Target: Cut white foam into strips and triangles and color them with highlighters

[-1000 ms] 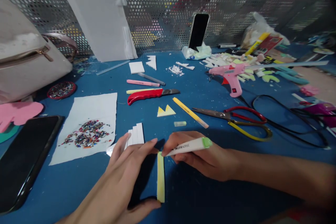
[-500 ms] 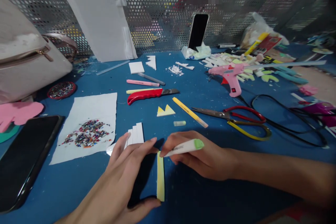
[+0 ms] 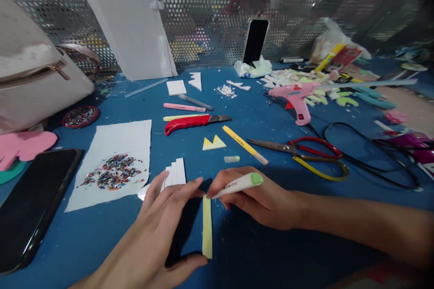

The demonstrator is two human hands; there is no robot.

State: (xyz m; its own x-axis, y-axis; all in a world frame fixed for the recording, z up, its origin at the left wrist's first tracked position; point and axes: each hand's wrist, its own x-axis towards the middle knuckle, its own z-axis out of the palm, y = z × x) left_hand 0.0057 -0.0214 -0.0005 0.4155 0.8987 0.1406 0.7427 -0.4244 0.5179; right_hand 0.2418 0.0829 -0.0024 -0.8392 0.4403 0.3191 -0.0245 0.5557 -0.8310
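Observation:
My right hand [image 3: 254, 198] is closed round a white marker [image 3: 237, 185] with a green end. Its tip is at the top end of a narrow yellow-green strip [image 3: 207, 230], hidden by my fingers. My left hand [image 3: 162, 221] steadies this strip lengthwise, thumb at the near end and fingertips by the far end. Under and beyond my left fingers lie white strips [image 3: 178, 171], partly covered. A small pale green marker cap [image 3: 232, 159] lies just beyond my right hand, and a yellow zigzag piece [image 3: 214, 143] sits farther back.
Red-handled knife [image 3: 190, 123], orange marker [image 3: 244, 144], pink marker [image 3: 185, 107] and scissors [image 3: 298, 149] lie beyond my hands. A pink glue gun [image 3: 298, 97] with its cable is at right. On the left are a phone [image 3: 37, 203], paper [image 3: 124, 135] with glittery bits and a bag [image 3: 37, 67].
The marker's green end has risen slightly as my right hand shifts a little at the strip's far end. My left hand and the strip stay in place.

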